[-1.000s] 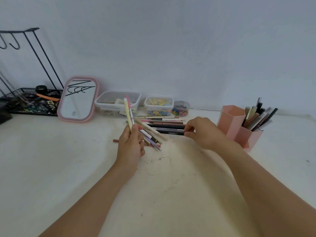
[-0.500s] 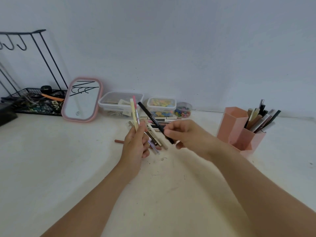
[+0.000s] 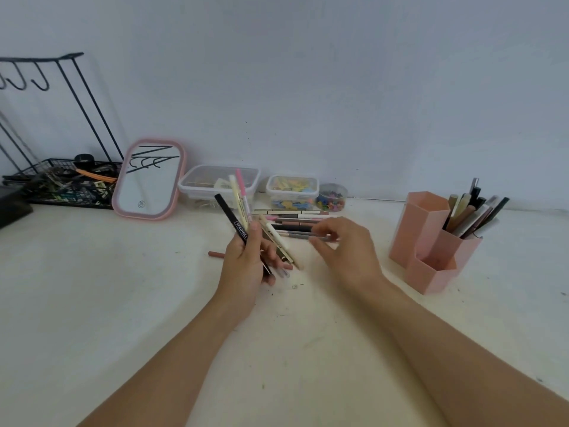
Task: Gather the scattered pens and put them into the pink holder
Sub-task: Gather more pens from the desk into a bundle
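My left hand (image 3: 246, 266) is shut on a bundle of pens (image 3: 241, 208): a black labelled pen, a yellow one and a pink one stick up, and others point down to the right. A row of loose pens (image 3: 292, 221) lies on the white table behind my hands. My right hand (image 3: 348, 251) hovers over that row, with thumb and forefinger slightly apart around the blurred end of a grey pen (image 3: 295, 234) that lies flat. The pink holder (image 3: 415, 229) stands at the right, with several pens (image 3: 474, 214) upright in its back compartment.
A brown pencil (image 3: 215, 254) lies left of my left hand. Along the wall stand a pink-framed mirror (image 3: 149, 180), two clear lidded boxes (image 3: 215, 183) (image 3: 292, 192) and a small jar of coloured bits (image 3: 332, 197). A black wire rack (image 3: 61, 186) fills the far left.
My right hand took a black pen from the row and passed it to my left hand, which now holds it in the bundle. The right hand has gone back to the row.
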Motion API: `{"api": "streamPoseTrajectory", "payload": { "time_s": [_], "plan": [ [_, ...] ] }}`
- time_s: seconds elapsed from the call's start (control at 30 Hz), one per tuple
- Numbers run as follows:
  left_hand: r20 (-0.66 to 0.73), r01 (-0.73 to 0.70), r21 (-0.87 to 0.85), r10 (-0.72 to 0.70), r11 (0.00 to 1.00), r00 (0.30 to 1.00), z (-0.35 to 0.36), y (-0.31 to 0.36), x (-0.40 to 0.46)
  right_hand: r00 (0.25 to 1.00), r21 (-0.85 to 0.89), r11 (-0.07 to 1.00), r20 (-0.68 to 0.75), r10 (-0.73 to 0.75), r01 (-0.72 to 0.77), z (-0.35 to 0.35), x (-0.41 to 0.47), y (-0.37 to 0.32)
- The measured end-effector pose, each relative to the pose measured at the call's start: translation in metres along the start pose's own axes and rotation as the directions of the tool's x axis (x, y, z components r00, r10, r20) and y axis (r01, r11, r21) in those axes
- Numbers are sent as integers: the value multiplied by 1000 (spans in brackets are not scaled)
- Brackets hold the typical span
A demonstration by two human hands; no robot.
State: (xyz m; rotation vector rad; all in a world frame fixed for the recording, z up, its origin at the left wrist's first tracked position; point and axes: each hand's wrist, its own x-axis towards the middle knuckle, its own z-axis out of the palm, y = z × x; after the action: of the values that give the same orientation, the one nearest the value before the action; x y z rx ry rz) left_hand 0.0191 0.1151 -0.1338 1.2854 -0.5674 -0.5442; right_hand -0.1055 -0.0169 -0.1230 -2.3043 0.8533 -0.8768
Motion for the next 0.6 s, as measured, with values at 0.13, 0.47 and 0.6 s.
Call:
{"api": "streamPoseTrajectory", "payload": {
  "time_s": [0.13,0.47,0.6],
  "plan": [
    [-17,17,-22,-17,1000,1000,-2,1,3,985,-302,953,170,41,12,-13,12,25],
    [-63,118,-50,-121,992,991,-1,3,4,966,-343,939,239,102,-14,-22,18,26],
    [-74,126,-27,-128,992,989,-1,3,4,957,-385,923,256,135,-27,-29,20,22]
  ]
}}
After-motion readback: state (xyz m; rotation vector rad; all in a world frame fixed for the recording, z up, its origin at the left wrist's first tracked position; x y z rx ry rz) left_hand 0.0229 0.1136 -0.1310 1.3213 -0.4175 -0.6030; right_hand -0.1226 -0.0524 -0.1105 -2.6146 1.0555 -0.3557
